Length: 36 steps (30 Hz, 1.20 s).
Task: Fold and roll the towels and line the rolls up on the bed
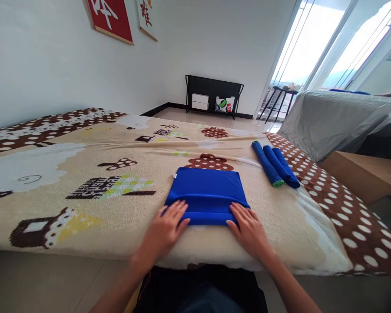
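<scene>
A blue towel (pixel 208 183) lies spread on the patterned blanket (pixel 117 234) in front of me, with a small white tag at its far left corner. Its near edge is turned over into a flat strip, and a crease runs across just beyond that. My left hand (pixel 167 226) rests on the near left corner, fingers stretched over the cloth. On the near right corner lies my right hand (pixel 250 227), its fingers also extended and pressing the fabric. To the right, several rolled blue towels (pixel 267 165) lie side by side on the blanket.
A cardboard box (pixel 365 174) and a grey covered piece of furniture (pixel 345 117) stand right of the bed. By the far wall is a black rack (pixel 215 89) with white boxes. A dark stool (pixel 280 102) stands near the window. Scrolls (pixel 112 19) hang on the left wall.
</scene>
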### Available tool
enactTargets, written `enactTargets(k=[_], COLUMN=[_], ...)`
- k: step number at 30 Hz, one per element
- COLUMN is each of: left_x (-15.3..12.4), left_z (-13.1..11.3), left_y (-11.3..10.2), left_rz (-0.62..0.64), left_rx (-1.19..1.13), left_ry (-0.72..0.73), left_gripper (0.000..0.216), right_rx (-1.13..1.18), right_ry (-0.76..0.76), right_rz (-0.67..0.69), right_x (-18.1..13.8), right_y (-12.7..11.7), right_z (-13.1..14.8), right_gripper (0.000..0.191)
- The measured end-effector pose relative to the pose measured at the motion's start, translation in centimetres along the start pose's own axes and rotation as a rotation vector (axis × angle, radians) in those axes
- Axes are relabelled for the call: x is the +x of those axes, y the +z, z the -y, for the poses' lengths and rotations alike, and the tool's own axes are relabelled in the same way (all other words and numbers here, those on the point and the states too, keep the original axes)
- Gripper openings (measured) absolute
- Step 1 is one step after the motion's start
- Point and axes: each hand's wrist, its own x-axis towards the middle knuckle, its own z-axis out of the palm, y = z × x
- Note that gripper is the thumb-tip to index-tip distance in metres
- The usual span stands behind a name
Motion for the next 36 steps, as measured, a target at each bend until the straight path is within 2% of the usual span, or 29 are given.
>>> enactTargets(k=[2,4,8,10,12,15,18,22,25,28,31,36], left_x=[-0.9,-0.6,2.5,3.5,3.6,2.3,1.1,-0.5,-2.3,-4.0,-4.4,-3.4], left_z=[1.4,0.8,-3.3,-3.5,-1.8,1.9,3.5,3.5,4.2,5.3,5.8,6.4], left_y=[-0.4,-0.6,0.0,0.5,0.8,0.8,0.6,0.1,-0.7,-1.6,-2.1,-2.3], left_rz=[-0.028,-0.039,0.091,0.127,0.114,0.077,0.037,-0.115,-0.188,-0.098,-0.02,-0.016], left_rx=[0.059,0.091,-0.004,-0.021,0.003,0.036,0.048,0.092,0.089,0.026,-0.031,-0.09], left_ry=[-0.124,-0.194,-0.015,0.019,-0.049,-0.151,-0.176,-0.165,-0.055,0.014,-0.011,-0.061], left_gripper=[0.042,0.04,0.043,0.044,0.046,0.048,0.045,0.039,0.023,0.025,0.032,0.031], right_rx=[-0.081,-0.112,0.001,0.022,-0.01,-0.067,-0.102,-0.148,-0.133,-0.079,-0.033,0.039], right_ry=[0.077,0.101,-0.029,-0.057,0.01,0.125,0.156,0.077,-0.056,-0.082,-0.041,0.0], right_rz=[-0.02,-0.031,0.044,0.074,0.056,0.016,-0.012,-0.137,-0.222,-0.112,0.0,-0.001], right_x=[-0.7,-0.3,2.9,4.0,4.0,2.7,1.0,-0.8,-2.6,-4.0,-4.1,-2.6], right_y=[-0.4,-0.5,0.4,1.1,1.5,1.5,1.1,0.2,-0.6,-1.2,-1.3,-1.8], right_z=[-1.3,-0.6,3.5,4.0,2.4,-1.3,-3.5,-4.3,-5.4,-6.8,-7.5,-7.4], right_gripper=[0.047,0.044,0.04,0.041,0.043,0.048,0.048,0.044,0.03,0.029,0.035,0.029])
